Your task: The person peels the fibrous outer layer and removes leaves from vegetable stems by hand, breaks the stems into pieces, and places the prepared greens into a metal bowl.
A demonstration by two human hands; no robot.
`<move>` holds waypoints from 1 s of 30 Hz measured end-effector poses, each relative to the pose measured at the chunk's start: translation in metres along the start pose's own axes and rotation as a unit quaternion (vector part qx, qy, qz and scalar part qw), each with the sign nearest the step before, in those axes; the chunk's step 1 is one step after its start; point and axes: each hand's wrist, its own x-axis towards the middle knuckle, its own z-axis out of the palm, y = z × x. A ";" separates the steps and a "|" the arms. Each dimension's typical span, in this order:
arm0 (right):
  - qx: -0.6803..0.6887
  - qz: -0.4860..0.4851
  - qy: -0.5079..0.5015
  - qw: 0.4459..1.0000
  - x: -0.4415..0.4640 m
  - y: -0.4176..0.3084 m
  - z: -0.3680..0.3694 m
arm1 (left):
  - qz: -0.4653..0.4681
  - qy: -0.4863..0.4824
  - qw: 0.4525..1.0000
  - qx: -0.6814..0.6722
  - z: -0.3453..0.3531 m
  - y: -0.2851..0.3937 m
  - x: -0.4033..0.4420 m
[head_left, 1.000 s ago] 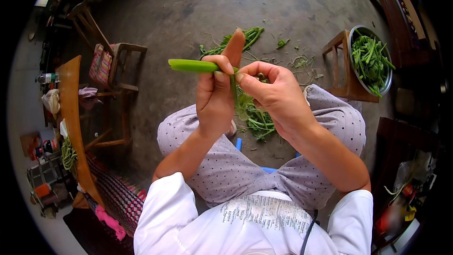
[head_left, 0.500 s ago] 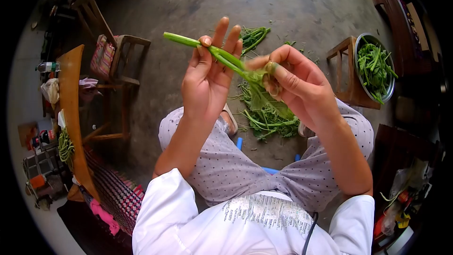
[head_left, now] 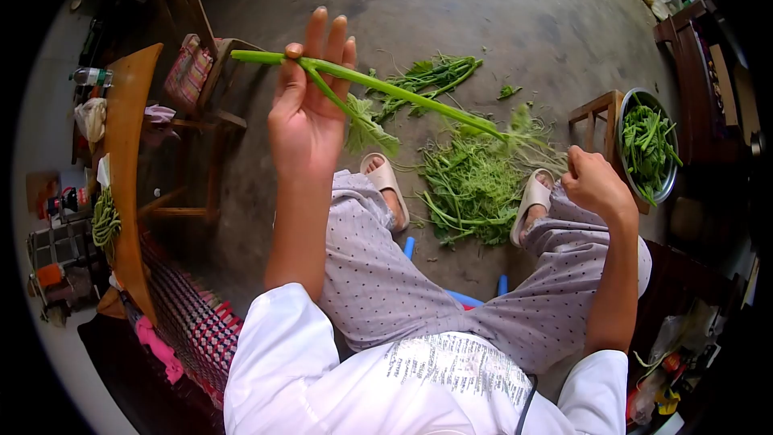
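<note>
My left hand (head_left: 312, 101) pinches a long green vine shoot (head_left: 386, 92) between thumb and index finger, its other fingers stretched upward. The shoot points out to the right, with a side stalk bearing a leaf (head_left: 370, 125) hanging below. Its far end, near blurred wispy tendrils (head_left: 527, 133), is over the floor pile. Off to the right, my right hand (head_left: 597, 183) is closed above my right knee, apart from the shoot's thick stem. Whatever its fingertips hold is too small to tell. Beneath is a pile of leafy trimmings (head_left: 471, 185) between my feet.
More vine shoots (head_left: 431, 79) lie on the floor farther out. A metal basin (head_left: 672, 169) of green pieces stands on a wooden stool (head_left: 596, 109) at right. On the left are a wooden chair (head_left: 229, 52) and a table (head_left: 129, 113) with green beans (head_left: 105, 221).
My right hand has moved away from the shoot, right and down. My left hand has shifted left and up, and the shoot now shows stretched out with its leaf hanging.
</note>
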 end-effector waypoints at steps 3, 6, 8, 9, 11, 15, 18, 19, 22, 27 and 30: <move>-0.038 0.020 0.013 0.999 0.010 0.021 0.011 | -0.003 0.021 1.000 0.015 -0.001 0.007 -0.004; -0.066 0.066 -0.020 0.995 0.016 0.028 0.011 | 0.025 0.026 0.999 -0.014 -0.006 0.020 -0.002; -0.099 0.085 -0.013 0.991 0.026 0.045 0.018 | 0.039 0.024 0.999 0.005 -0.009 0.027 -0.003; -0.104 0.082 -0.011 0.991 0.025 0.038 0.015 | 0.045 0.025 0.999 0.003 -0.008 0.028 -0.004; 0.043 -0.067 0.167 0.983 0.019 0.010 0.007 | 0.006 0.024 0.999 0.037 -0.003 0.020 -0.011; 0.309 -0.226 0.196 0.903 -0.002 -0.067 -0.002 | -0.051 0.002 0.998 0.042 0.008 -0.002 -0.024; 0.294 -0.292 0.254 0.874 -0.016 -0.106 0.001 | -0.091 -0.012 0.995 0.032 0.019 -0.020 -0.034; 0.289 -0.301 0.271 0.867 -0.019 -0.113 0.002 | -0.110 -0.024 0.993 0.033 0.022 -0.025 -0.037; 0.288 -0.315 0.309 0.850 -0.020 -0.123 0.009 | -0.138 -0.061 0.987 0.047 0.028 -0.035 -0.043; 0.264 -0.319 0.367 0.833 -0.024 -0.129 0.013 | -0.153 -0.093 0.983 0.042 0.031 -0.049 -0.051; 0.263 -0.313 0.369 0.835 -0.024 -0.128 0.012 | -0.157 -0.087 0.983 0.041 0.034 -0.052 -0.052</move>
